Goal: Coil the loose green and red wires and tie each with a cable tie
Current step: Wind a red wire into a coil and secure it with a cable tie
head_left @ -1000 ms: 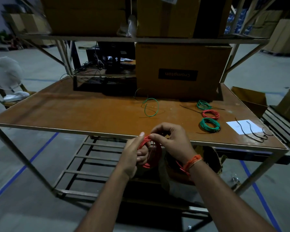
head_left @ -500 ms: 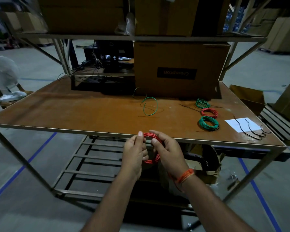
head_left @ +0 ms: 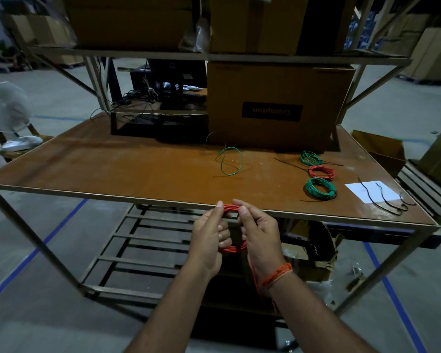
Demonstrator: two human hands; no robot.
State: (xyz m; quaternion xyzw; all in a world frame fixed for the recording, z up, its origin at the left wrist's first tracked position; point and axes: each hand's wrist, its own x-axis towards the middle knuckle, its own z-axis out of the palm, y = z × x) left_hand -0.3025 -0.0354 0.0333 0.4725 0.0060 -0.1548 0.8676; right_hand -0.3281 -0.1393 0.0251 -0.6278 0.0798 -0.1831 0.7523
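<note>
Both my hands hold a red wire coil [head_left: 231, 208] just in front of the table's near edge. My left hand [head_left: 209, 238] grips its left side with the thumb on top, and my right hand [head_left: 259, 238] grips its right side. A loose end of the red wire hangs down past my right wrist. A loose green wire [head_left: 230, 161] lies in an open loop on the brown table [head_left: 112, 164]. At the right lie two green coils [head_left: 320, 189] [head_left: 310, 157] and a red coil [head_left: 321, 172]. Black cable ties [head_left: 382, 197] lie on a white paper [head_left: 372, 191].
A large cardboard box [head_left: 275, 105] stands at the back of the table beside a dark tray with cables [head_left: 161, 123]. A shelf with boxes hangs overhead. A white fan [head_left: 7, 108] stands left. An open carton [head_left: 382, 151] sits right of the table.
My right hand came off the top of the red coil and moved down to its right side. Both hands and the coil shifted slightly up toward the table edge.
</note>
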